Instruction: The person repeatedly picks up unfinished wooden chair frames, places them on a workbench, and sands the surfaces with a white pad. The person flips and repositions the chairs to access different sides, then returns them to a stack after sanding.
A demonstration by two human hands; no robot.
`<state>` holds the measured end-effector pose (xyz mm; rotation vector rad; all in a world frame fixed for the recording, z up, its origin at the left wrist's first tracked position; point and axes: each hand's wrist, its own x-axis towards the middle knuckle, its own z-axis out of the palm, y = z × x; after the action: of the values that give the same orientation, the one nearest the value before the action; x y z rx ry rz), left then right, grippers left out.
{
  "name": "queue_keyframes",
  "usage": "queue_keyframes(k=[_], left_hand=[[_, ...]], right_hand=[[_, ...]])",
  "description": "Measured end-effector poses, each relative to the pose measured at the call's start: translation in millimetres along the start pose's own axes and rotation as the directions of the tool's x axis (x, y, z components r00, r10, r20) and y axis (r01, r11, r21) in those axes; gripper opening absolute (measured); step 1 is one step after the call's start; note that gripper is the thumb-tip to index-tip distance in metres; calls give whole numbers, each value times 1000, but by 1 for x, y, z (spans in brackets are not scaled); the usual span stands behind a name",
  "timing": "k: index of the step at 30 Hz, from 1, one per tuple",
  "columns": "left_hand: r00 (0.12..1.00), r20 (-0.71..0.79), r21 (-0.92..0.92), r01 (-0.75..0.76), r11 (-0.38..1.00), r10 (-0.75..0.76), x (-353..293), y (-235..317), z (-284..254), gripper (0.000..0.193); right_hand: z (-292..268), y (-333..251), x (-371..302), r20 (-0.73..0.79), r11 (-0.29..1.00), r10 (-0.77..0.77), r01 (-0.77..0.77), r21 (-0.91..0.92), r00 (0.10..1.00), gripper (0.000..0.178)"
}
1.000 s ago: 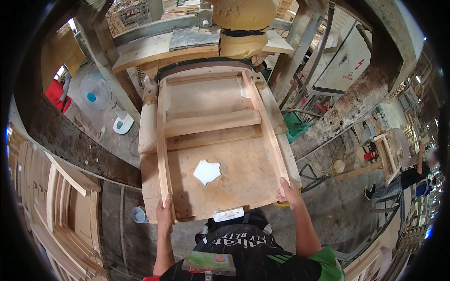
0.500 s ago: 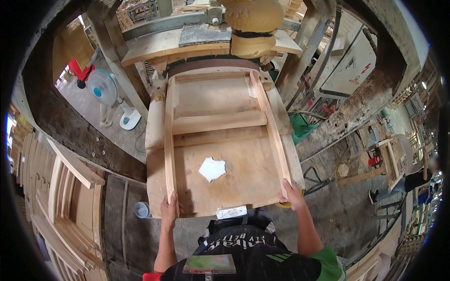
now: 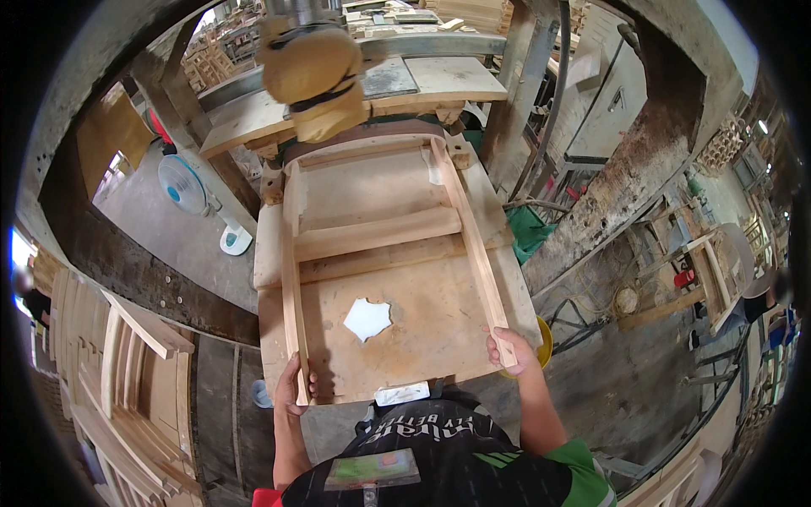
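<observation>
Wooden frame (image 3: 378, 234), gripped by left hand (image 3: 290, 385) and right hand (image 3: 525, 354).

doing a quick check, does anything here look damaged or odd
Yes: a jagged white patch on the board, inside the frame, stands out against the brown surface; I can't tell whether it is a hole or something stuck on. A smaller pale patch by the far end of the right rail also looks ragged.

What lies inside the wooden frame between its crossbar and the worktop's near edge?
In the head view, from the crossbar: a wooden strip, then a jagged white patch.
</observation>
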<state>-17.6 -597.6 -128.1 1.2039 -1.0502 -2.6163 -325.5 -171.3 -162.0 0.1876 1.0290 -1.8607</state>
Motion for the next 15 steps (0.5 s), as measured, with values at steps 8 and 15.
queue_keyframes(k=[8,15], left_hand=[[997,-80,74,-7,997,13,-1,2,6,49],[987,-159,188,3,982,27,-5,7,15,48]], right_hand=[[15,0,-1,-144,999,24,-27,-19,989,45],[17,-2,-5,-254,996,23,-45,-80,967,47]])
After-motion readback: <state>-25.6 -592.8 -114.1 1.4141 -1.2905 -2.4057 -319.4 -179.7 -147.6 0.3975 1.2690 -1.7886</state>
